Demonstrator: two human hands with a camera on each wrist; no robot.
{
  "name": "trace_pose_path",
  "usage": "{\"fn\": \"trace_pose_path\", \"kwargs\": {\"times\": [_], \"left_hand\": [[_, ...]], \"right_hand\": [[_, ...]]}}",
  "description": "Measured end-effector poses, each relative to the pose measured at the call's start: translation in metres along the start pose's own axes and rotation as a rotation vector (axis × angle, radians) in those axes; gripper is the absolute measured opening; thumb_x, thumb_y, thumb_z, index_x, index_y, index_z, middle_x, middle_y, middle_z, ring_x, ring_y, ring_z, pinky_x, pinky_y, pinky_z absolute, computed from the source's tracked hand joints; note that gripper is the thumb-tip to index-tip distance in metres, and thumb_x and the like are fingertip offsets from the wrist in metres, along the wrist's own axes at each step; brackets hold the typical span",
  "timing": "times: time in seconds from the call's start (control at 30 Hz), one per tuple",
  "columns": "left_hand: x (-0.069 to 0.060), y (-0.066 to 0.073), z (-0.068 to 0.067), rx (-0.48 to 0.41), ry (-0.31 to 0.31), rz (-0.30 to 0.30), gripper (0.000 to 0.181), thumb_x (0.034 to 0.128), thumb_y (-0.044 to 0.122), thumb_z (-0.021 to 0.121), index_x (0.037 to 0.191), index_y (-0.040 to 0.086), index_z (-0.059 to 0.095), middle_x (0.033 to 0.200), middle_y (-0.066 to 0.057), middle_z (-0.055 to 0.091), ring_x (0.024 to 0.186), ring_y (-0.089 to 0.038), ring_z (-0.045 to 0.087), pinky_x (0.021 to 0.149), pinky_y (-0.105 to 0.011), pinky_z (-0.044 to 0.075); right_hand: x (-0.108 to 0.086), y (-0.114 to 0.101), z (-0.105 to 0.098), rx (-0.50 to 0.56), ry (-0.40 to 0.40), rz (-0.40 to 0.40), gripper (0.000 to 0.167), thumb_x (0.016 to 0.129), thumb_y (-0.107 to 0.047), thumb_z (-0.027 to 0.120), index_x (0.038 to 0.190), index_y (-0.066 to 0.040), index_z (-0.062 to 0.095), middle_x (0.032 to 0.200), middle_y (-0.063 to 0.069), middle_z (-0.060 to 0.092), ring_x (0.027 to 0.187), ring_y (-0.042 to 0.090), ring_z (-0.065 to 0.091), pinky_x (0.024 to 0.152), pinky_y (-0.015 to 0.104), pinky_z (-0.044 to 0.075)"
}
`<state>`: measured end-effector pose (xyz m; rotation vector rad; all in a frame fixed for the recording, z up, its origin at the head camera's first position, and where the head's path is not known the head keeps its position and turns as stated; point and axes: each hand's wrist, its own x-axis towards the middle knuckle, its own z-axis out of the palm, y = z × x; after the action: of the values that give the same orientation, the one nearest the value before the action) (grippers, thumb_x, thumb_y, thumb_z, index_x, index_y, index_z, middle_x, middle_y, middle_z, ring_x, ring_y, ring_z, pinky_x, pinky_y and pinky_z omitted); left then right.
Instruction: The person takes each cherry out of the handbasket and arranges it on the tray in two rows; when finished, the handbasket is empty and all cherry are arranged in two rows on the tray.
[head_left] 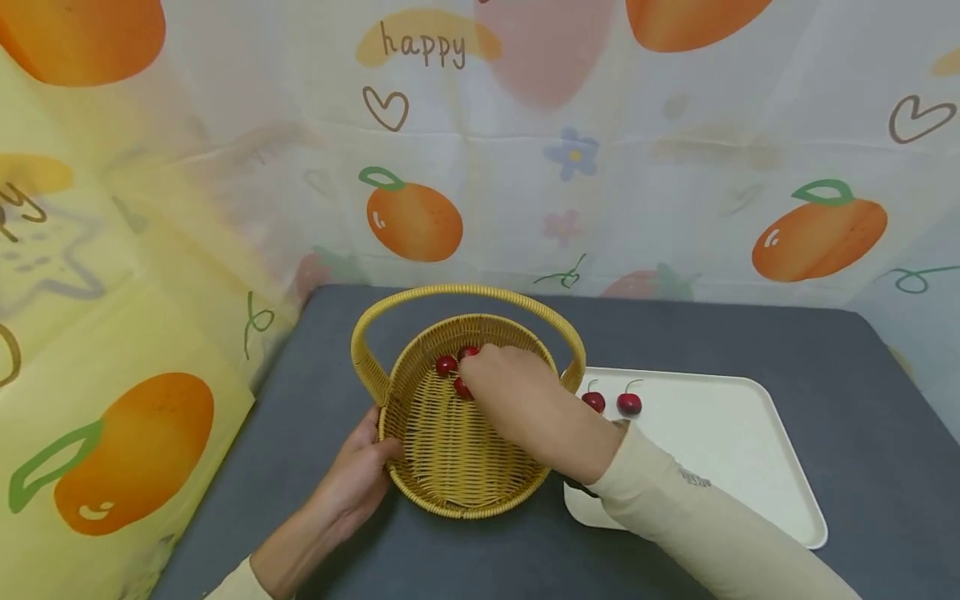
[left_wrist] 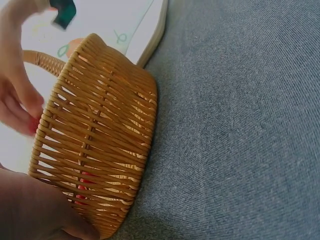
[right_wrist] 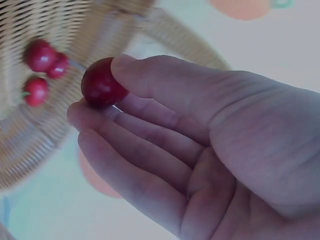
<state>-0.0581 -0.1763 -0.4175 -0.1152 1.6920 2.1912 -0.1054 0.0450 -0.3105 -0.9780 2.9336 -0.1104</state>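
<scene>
A round yellow wicker basket (head_left: pixel 465 467) with an arched handle stands on the dark table. My left hand (head_left: pixel 356 475) grips its left rim, thumb over the edge; in the left wrist view that hand (left_wrist: pixel 40 207) is partly cut off. Over the basket's inside, my right hand (head_left: pixel 517 392) is seen from its back. The right wrist view shows this hand (right_wrist: pixel 200 130) pinching a dark red cherry (right_wrist: pixel 102 84) between thumb and fingers. Several cherries (right_wrist: pixel 40 55) lie in the basket below, grouped near its far left side in the head view (head_left: pixel 446 365).
A white rectangular tray (head_left: pixel 720 450) lies right of the basket, partly under my right forearm. Two stemmed cherries, one of them the right-hand cherry (head_left: pixel 629 405), sit near its far left corner. A fruit-printed cloth (head_left: pixel 600 208) hangs behind the table (head_left: pixel 525 554).
</scene>
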Motion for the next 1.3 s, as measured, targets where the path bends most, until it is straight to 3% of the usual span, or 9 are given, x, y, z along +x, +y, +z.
{"fn": "trace_pose_path", "kwargs": {"times": [0.23,0.47,0.67,0.87,1.07,1.3], "left_hand": [[0.001,0.001,0.001,0.009,0.0,-0.013,0.088,0.0912,-0.014,0.04,0.168,0.008,0.002,0.172,-0.013,0.015,0.157,-0.027,0.015,0.127,-0.049,0.013],[0.0,0.001,-0.001,0.033,0.008,-0.026,0.087,0.0923,-0.013,0.04,0.168,0.01,0.005,0.171,-0.011,0.018,0.156,-0.025,0.018,0.125,-0.045,0.019],[0.0,0.002,0.0,0.042,0.006,-0.038,0.088,0.0922,-0.013,0.04,0.168,0.011,0.004,0.171,-0.012,0.018,0.155,-0.025,0.019,0.124,-0.046,0.02],[0.0,0.002,-0.001,0.035,0.011,-0.051,0.088,0.093,-0.012,0.04,0.169,0.012,0.002,0.172,-0.011,0.016,0.156,-0.025,0.018,0.125,-0.049,0.018],[-0.001,0.002,-0.001,0.044,0.009,-0.054,0.087,0.0934,-0.011,0.041,0.168,0.011,0.004,0.17,-0.012,0.019,0.155,-0.026,0.02,0.124,-0.049,0.019],[0.0,0.001,0.001,0.033,0.002,-0.032,0.088,0.0932,-0.012,0.041,0.169,0.011,0.001,0.172,-0.012,0.015,0.156,-0.026,0.016,0.126,-0.049,0.016]], "right_hand": [[-0.062,-0.004,-0.039,0.038,0.023,0.026,0.013,0.093,-0.008,0.076,0.093,-0.018,0.067,0.068,-0.009,0.051,0.061,0.009,0.05,0.051,0.026,0.042],[-0.122,0.016,-0.054,0.101,0.18,0.047,0.015,0.097,-0.023,0.077,0.098,-0.03,0.064,0.086,-0.024,0.056,0.066,0.001,0.048,0.06,0.025,0.044],[-0.159,0.047,-0.056,0.111,0.219,0.187,0.027,0.093,-0.026,0.082,0.112,-0.038,0.068,0.099,-0.031,0.064,0.076,-0.003,0.057,0.066,0.028,0.051],[-0.171,0.088,-0.044,0.094,0.179,0.303,0.033,0.092,-0.024,0.082,0.124,-0.026,0.074,0.103,-0.015,0.075,0.076,0.01,0.062,0.066,0.038,0.052],[-0.178,0.118,-0.02,0.098,0.135,0.373,0.025,0.091,-0.018,0.082,0.115,-0.022,0.077,0.087,-0.013,0.071,0.067,0.013,0.054,0.056,0.033,0.04],[-0.178,0.142,0.007,0.098,0.126,0.403,0.023,0.091,-0.017,0.081,0.114,-0.017,0.079,0.08,-0.009,0.068,0.062,0.015,0.05,0.053,0.034,0.037]]}}
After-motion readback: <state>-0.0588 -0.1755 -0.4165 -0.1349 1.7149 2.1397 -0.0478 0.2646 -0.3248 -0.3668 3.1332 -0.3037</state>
